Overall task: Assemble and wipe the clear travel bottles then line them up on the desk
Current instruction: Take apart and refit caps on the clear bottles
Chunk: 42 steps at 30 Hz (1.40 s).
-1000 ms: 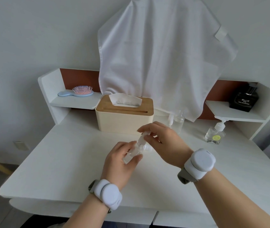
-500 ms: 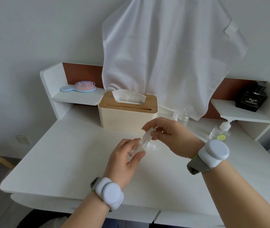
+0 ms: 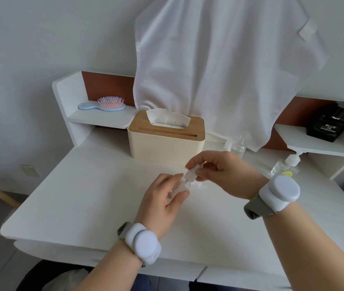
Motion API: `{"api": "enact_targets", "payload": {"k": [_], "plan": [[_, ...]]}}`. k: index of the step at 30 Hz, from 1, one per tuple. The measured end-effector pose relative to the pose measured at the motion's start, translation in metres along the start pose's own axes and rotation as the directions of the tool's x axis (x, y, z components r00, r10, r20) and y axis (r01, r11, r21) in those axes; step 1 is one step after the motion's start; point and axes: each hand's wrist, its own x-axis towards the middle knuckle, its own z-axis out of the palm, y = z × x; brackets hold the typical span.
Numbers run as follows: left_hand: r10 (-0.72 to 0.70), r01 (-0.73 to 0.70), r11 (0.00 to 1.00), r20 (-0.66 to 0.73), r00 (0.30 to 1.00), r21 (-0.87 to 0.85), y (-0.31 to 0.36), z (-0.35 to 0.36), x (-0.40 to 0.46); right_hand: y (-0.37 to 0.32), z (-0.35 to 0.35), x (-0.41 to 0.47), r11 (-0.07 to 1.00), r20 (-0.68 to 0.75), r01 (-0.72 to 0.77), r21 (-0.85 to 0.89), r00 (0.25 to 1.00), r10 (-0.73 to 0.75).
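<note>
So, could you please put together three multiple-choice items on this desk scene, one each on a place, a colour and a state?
1. Where does the hairbrush lie?
A. on the left shelf
B. on the tissue box
C. on the desk beside the pump bottle

2. What colour is the perfume bottle on the right shelf?
A. white
B. black
C. pink

3. What is the right hand doing?
A. resting flat on the desk
B. pulling a tissue
C. pinching the cap at the top of the clear travel bottle

Answers: 1 A, it rests on the left shelf; 2 B, its body is dark black; 3 C, its fingertips close on the cap while the left hand grips the body.
</note>
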Motion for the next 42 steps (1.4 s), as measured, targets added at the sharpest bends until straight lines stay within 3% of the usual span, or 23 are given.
{"api": "enact_targets", "payload": {"k": [11,17,21,23,26,29,31,34,42], "plan": [[0.05,-0.049,0.994,-0.013,0.999,0.096,0.006,-0.003,0.0,0.004,0.006,0.006,0.989,0.015,-0.143,0.031,0.99,0.142],[0.07,-0.074,0.99,0.032,0.997,0.118,0.006,0.0,-0.001,0.008,0.017,0.007,0.946,-0.138,-0.219,-0.237,0.972,0.191],[0.042,-0.046,0.996,0.048,0.998,0.08,0.005,0.001,-0.001,0.005,0.021,0.008,0.925,-0.201,-0.27,-0.266,0.954,0.221],[0.006,-0.007,0.999,0.033,0.999,0.035,0.005,0.001,0.0,0.004,0.022,0.007,0.95,-0.207,-0.235,-0.203,0.959,0.193],[-0.045,0.046,0.999,0.012,0.999,-0.025,0.004,0.001,0.0,0.007,0.02,0.006,0.989,-0.193,-0.131,0.066,0.971,0.142],[-0.083,0.083,0.993,0.007,0.997,-0.088,0.003,0.001,0.001,0.014,0.018,0.005,0.921,-0.152,-0.018,0.389,0.985,0.083],[-0.094,0.094,0.987,0.007,0.996,-0.132,0.002,0.002,0.001,0.019,0.018,0.002,0.86,-0.122,0.02,0.509,0.991,0.049],[-0.091,0.092,0.985,0.014,0.996,-0.144,0.0,0.002,0.001,0.023,0.023,0.0,0.84,-0.097,0.014,0.542,0.994,0.046],[-0.092,0.09,0.991,-0.011,0.996,-0.103,0.002,0.001,0.002,0.025,0.048,0.004,0.819,-0.239,0.051,0.571,0.965,0.107]]}}
